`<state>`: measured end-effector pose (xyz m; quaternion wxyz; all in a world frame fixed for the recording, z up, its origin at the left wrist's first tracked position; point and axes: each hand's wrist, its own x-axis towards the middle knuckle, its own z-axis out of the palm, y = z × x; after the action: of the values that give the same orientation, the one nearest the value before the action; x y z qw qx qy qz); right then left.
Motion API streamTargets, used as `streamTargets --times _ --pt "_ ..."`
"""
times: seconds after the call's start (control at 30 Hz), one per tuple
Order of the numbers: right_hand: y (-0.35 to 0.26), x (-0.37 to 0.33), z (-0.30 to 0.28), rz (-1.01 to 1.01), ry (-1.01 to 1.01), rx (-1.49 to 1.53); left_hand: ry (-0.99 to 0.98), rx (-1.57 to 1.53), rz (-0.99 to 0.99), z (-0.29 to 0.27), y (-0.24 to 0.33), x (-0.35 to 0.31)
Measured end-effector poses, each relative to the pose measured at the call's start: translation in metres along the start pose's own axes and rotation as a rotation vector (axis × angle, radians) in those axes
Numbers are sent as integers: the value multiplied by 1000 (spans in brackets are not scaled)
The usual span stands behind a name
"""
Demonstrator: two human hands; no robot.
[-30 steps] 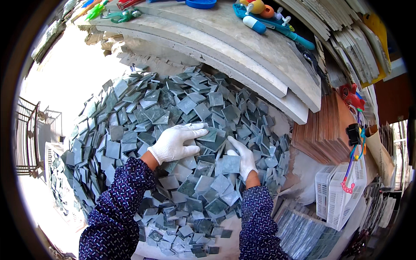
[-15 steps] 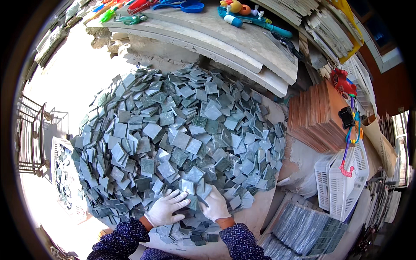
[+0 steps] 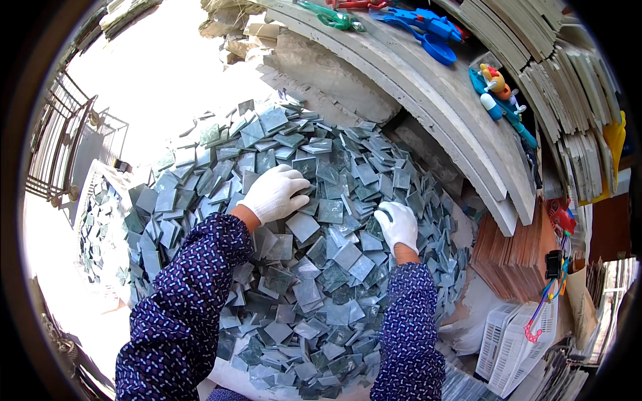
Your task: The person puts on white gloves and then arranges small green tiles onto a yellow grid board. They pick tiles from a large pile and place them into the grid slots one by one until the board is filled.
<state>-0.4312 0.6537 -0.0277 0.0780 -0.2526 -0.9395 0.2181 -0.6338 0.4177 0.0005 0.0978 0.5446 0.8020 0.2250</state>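
Observation:
A large heap of small square grey-green stone tiles (image 3: 347, 255) spreads before me, the tiles lying at all angles. My left hand (image 3: 275, 194), in a white glove, rests on the upper middle of the heap. Its fingers are bent slightly, thumb apart, with no tile seen in its grasp. Further right, my right hand (image 3: 398, 224), also in a white glove, touches the tiles with curved fingers and a gap at the thumb. Nothing shows held there, though its palm is hidden. Both arms wear dark patterned sleeves.
Thick pale slabs (image 3: 428, 93) border the heap at the far right, carrying a blue plastic toy (image 3: 428, 27). Reddish-brown sheets (image 3: 511, 260) are stacked right, above white plastic baskets (image 3: 518, 341). A tile-filled white crate (image 3: 93, 184) and a metal rack (image 3: 60, 140) stand left.
Both hands have moved from the heap's near edge to farther up it and spread apart. Tiles that lay between them are out of my hands. The view has shifted and turned.

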Motion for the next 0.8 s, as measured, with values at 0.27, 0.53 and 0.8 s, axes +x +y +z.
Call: streamTargets --times 0.27,0.53,0.8 --pt "-27 -47 44 -67 98 -181 92 -4 -19 13 25 -31" --pt "-51 -89 25 -210 -90 -42 -63 -191 57 15 55 -70" --pt "-73 -167 10 -341 -203 102 -84 -455 56 52 114 -173"
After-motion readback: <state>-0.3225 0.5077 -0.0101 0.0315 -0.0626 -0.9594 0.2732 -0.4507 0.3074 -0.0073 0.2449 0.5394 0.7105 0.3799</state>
